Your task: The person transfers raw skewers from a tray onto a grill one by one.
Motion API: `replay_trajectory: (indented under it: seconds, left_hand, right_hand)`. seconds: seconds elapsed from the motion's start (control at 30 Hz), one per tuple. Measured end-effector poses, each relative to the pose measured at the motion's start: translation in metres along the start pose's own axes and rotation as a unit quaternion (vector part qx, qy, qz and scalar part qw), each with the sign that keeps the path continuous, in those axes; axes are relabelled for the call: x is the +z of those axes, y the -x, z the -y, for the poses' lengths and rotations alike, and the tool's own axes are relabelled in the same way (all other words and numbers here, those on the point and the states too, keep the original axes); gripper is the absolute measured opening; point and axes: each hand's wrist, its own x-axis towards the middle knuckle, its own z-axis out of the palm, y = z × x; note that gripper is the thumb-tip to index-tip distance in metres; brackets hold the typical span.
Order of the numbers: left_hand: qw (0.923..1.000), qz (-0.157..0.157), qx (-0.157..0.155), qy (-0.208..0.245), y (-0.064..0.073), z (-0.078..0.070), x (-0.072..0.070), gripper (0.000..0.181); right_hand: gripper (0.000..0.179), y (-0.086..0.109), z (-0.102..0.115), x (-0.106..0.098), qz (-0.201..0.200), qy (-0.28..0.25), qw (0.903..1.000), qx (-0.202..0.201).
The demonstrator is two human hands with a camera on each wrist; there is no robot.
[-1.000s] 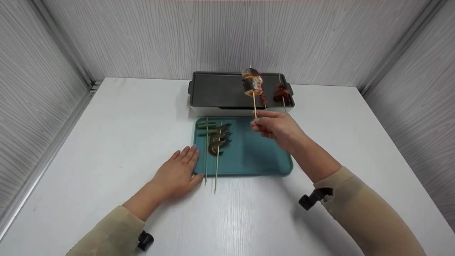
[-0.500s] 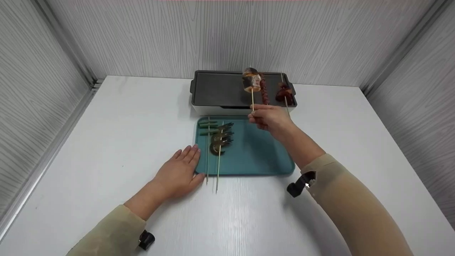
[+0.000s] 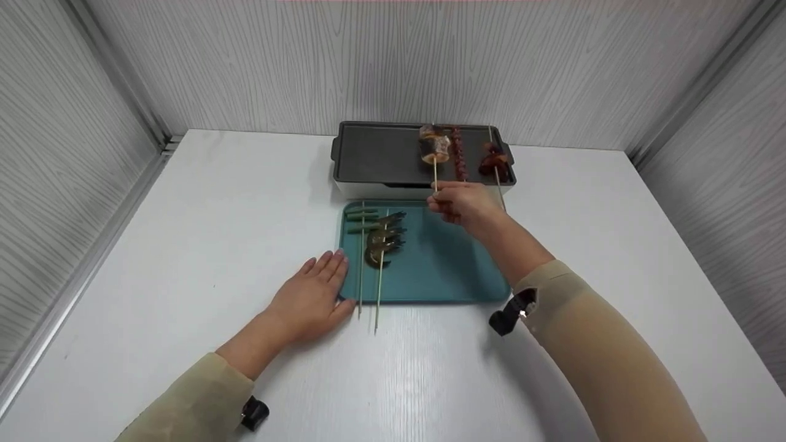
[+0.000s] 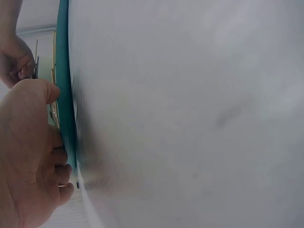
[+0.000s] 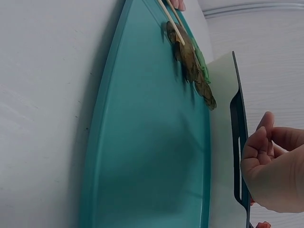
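Observation:
My right hand point(image 3: 470, 205) pinches the bare stick of a skewer of thick chunks point(image 3: 435, 148) with dark, silvery sides, between thumb and fingers. The chunks overlap the black griddle point(image 3: 381, 153) in the head view, left of a skewer of small red pieces point(image 3: 459, 155). Flat and straight-fingered, my left hand point(image 3: 310, 301) rests against the left rim of the teal tray point(image 3: 442, 299). On that tray lie a shrimp skewer point(image 3: 382, 245) and a skewer of green vegetable pieces point(image 3: 362, 216). The right wrist view shows the right hand point(image 5: 270, 166) beside the griddle's edge.
Another skewer with dark red pieces point(image 3: 493, 164) lies at the griddle's right end, its stick reaching past the front edge. Both lower sticks on the tray stick out over its near rim. A pale panel wall point(image 3: 245, 67) stands behind the white table point(image 3: 245, 196).
My right hand has moved slightly left and forward, and the chunk skewer has come down toward the griddle. The red-piece skewer shows more fully. My left hand has stayed at the tray.

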Motion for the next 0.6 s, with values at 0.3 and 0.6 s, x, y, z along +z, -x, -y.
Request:
replay_trajectory:
  seconds: [0.3,0.6]
  left_hand:
    - [1.0,-0.002,0.001,0.003,0.0005,-0.0006,-0.0013,0.079]
    - [1.0,-0.007,0.003,0.003,0.0004,-0.0002,0.0002,0.079]
  right_hand:
    - [0.04,-0.004,-0.0004,0.0019,0.002,0.0,0.9998,0.018]
    - [0.037,-0.0073,0.0009,0.0029,0.003,-0.004,0.9997,0.024]
